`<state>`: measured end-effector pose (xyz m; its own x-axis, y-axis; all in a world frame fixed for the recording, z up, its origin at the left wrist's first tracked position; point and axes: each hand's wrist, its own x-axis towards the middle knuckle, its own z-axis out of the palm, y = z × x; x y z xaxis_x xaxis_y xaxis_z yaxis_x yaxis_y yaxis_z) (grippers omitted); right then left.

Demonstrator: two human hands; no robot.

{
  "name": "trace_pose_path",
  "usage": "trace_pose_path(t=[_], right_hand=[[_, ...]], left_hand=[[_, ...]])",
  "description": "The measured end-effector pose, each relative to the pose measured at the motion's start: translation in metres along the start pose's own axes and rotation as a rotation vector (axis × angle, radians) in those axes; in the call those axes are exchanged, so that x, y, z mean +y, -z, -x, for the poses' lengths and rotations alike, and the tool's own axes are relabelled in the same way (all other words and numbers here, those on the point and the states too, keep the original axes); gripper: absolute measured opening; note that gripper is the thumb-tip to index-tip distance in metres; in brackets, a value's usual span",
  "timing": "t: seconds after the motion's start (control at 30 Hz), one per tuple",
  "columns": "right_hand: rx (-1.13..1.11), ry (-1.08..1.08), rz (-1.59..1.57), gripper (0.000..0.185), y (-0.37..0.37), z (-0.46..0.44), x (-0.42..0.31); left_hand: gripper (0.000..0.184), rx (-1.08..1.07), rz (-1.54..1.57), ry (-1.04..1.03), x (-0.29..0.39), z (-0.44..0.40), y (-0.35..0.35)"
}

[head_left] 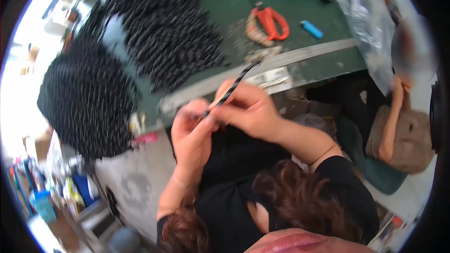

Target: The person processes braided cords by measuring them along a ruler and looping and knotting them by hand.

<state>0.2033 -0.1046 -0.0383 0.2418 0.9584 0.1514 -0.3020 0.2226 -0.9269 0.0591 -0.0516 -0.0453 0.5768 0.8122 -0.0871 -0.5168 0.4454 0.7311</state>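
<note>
Both hands meet in front of my chest, just short of the green table's front edge. My right hand (253,112) pinches a black cord with white flecks (233,88), which slants up and away past the fingers. At the cord's near end, the fingers of my left hand (192,126) are closed on it, partly blurred; the very tip is hidden between them. A wide bundle of similar black flecked cords (168,28) lies on the table to the left. Another thick bundle (86,98) hangs over the table's left front edge.
Orange-handled scissors (272,23) and a blue lighter (311,29) lie on the green table (225,0). A pale strip (309,56) runs along its front edge. Clear plastic (365,23) drapes at the right. Another person's arm (393,122) shows at far right, beside a green chair (351,154).
</note>
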Motion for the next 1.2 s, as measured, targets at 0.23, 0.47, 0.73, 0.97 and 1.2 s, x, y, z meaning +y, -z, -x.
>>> trace_pose_path(t=[0.23,0.47,0.73,0.97,1.2], right_hand=[[0.012,0.209,0.18,0.008,0.001,0.003,0.01],[0.105,0.289,0.18,0.007,-0.007,-0.004,0.004],[-0.012,0.09,0.104,0.017,0.006,-0.002,-0.029],[-0.29,-0.035,0.349,0.018,0.022,-0.009,-0.031],[-0.449,-0.479,0.118,0.013,0.027,-0.018,-0.032]], left_hand=[[0.013,-0.027,-0.29,-0.232,-0.002,0.001,0.003],[0.011,0.001,-0.133,-0.092,-0.001,-0.001,0.002],[0.012,0.081,0.011,0.107,0.008,-0.003,0.014],[0.015,-0.087,-0.169,0.066,0.012,0.0,0.014],[0.015,-0.167,-0.28,0.099,0.012,0.003,0.017]])
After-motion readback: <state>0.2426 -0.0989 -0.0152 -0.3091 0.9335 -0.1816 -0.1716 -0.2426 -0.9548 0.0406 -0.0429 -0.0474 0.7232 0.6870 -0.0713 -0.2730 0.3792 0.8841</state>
